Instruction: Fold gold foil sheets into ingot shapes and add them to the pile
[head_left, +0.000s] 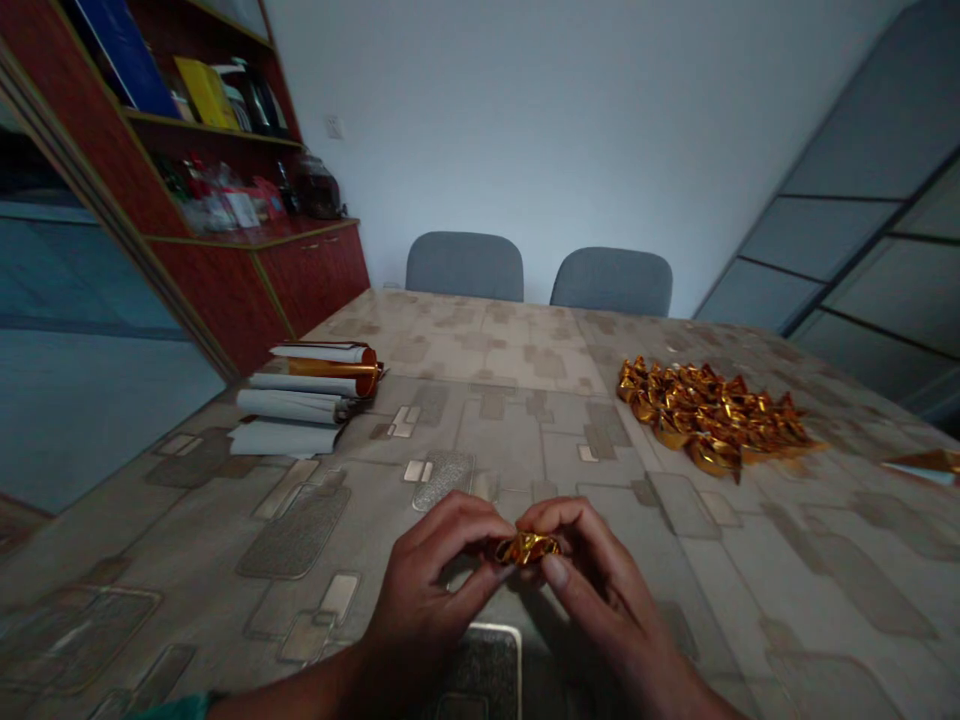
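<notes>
A small folded gold foil paper ingot (529, 548) is held just above the table near its front. My left hand (442, 565) pinches its left end between thumb and fingers. The right end sits in the closed fingers of my right hand (592, 570), thumb in front. Parts of the ingot are hidden behind the fingertips. To the right lies a cluster of finished gold paper ingots (705, 405), set close together in rows. Rolled or curved sheets of gold-and-white paper (300, 405) lie in a stack on the left.
The table (480, 420) has a patterned cover. A single folded gold piece (930, 465) lies at the far right edge. Two grey chairs (465, 265) stand behind the table, against the white wall. A red-brown cabinet (262, 280) with shelves of goods rises at the left.
</notes>
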